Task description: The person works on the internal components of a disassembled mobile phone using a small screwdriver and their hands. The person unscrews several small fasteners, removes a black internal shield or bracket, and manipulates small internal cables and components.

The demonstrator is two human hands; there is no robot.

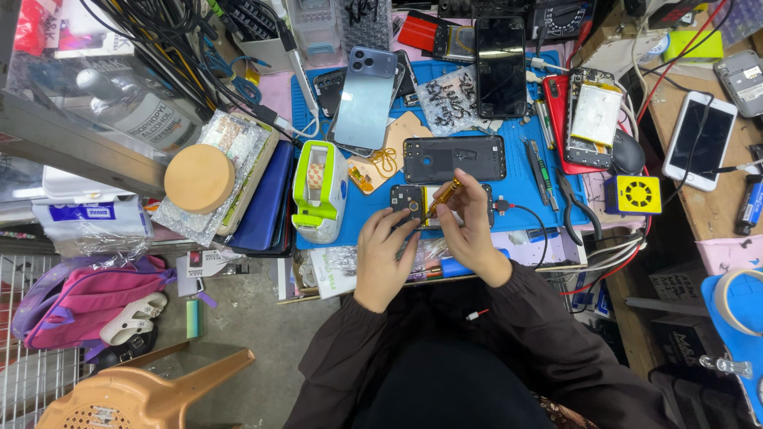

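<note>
My right hand [470, 229] grips a small gold-handled screwdriver [443, 197], its tip down on an opened phone [409, 199] lying on the blue work mat [520, 171]. My left hand [383, 256] rests its fingers on the near left edge of that phone, steadying it. Just beyond lies a black phone back frame [453, 159]. Both sleeves are dark.
A green and white tape dispenser [318, 189] stands left of my hands. A blue phone [366, 99], a black phone [501, 67] and a red opened phone [588, 119] lie further back. Tweezers and pliers [566, 199] rest right. A yellow box [633, 195] and cables crowd the right side.
</note>
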